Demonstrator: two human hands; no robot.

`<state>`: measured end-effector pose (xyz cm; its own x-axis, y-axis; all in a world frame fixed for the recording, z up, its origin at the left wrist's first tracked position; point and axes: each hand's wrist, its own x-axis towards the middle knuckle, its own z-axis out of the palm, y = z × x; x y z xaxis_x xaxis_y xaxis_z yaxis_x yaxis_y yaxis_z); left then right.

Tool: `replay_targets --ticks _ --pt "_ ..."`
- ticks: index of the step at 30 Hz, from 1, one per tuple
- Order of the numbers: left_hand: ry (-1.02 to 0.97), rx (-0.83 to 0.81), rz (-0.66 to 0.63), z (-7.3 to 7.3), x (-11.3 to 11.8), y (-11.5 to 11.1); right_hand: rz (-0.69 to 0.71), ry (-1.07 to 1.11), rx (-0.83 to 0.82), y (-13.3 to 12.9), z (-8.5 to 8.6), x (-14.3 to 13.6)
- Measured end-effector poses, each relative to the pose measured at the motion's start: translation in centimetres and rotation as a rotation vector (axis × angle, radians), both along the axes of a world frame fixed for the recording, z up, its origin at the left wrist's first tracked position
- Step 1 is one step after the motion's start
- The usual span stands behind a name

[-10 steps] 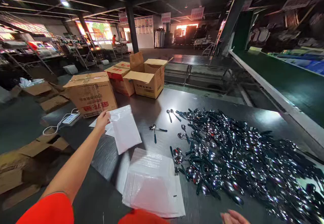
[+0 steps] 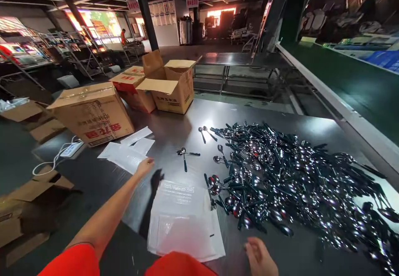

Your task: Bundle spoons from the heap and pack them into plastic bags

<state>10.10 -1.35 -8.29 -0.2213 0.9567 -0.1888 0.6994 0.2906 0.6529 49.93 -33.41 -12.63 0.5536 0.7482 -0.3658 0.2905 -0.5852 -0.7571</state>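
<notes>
Clear plastic bags (image 2: 126, 156) lie loose on the steel table (image 2: 174, 130), and my left hand (image 2: 145, 167) hovers open just beside them, gripping nothing. My right hand (image 2: 260, 257) rests empty near the bag stack (image 2: 183, 222). I judge the slick bags could slide off the edge, or a sleeve could drag spoons (image 2: 280, 180) from the heap.

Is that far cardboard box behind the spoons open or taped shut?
Open. The far cardboard box has its top flaps standing up and folded outward; its contents cannot be seen.
</notes>
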Motion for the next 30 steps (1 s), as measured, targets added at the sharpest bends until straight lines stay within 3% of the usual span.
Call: replay_targets --ticks 4,8,13,20,25,30 --pt "0.171 -0.130 -0.326 -3.1 7.3 1.3 0.285 -0.184 -0.031 5.5 0.3 -2.0" --pt "0.353 -0.171 -0.487 -4.3 11.1 2.9 0.520 -0.577 -0.056 9.4 -1.9 -3.4" --pt "0.530 -0.184 -0.595 -5.2 12.7 5.8 0.611 -0.921 -0.141 12.8 -5.3 -3.9" --pt "0.681 -0.198 -0.684 -6.9 14.8 9.7 0.686 -0.913 -0.201 17.0 -6.5 -3.9" --pt "0.691 -0.253 -0.724 -7.9 15.2 10.2 0.641 -0.961 -0.270 16.2 -5.2 -3.9" --pt "0.725 -0.251 -0.631 -8.3 14.3 8.4 0.683 -0.947 -0.279 13.4 -4.7 -2.8"
